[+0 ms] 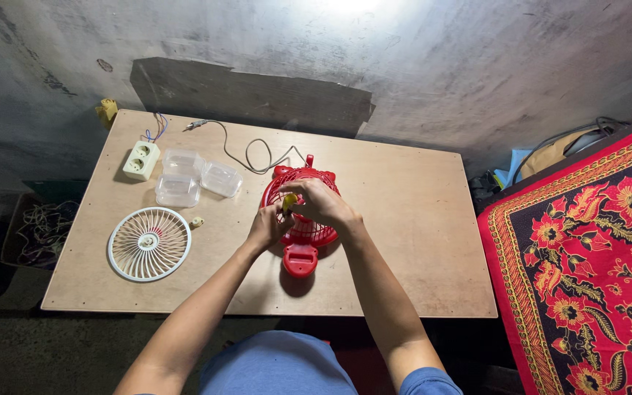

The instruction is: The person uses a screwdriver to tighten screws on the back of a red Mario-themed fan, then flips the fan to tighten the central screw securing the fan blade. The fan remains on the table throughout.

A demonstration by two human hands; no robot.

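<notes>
A small red fan (300,219) lies flat near the middle of a low wooden table (404,241), its round grille facing up and its long axis running near to far: the red base points toward the person, the top toward the far wall. Both hands meet over the grille. The right hand (323,203) is closed in a pinching grip on a small yellowish piece (289,200); what that piece is cannot be made out from this height. The left hand (266,227) is curled against the grille's left edge, its grip closed on the rim as far as the view shows.

A thin grey cord (246,155) runs from the fan's far end toward the far left of the table. Left of the fan lies a detached white fan grille (148,243), flat, with a small pale part (197,222) just beside it. Beyond it sit three clear plastic containers (195,179) clustered together, and a white double socket (141,159) with blue and white wires at the far left corner. A red floral cloth (587,271) covers the floor to the right of the table.
</notes>
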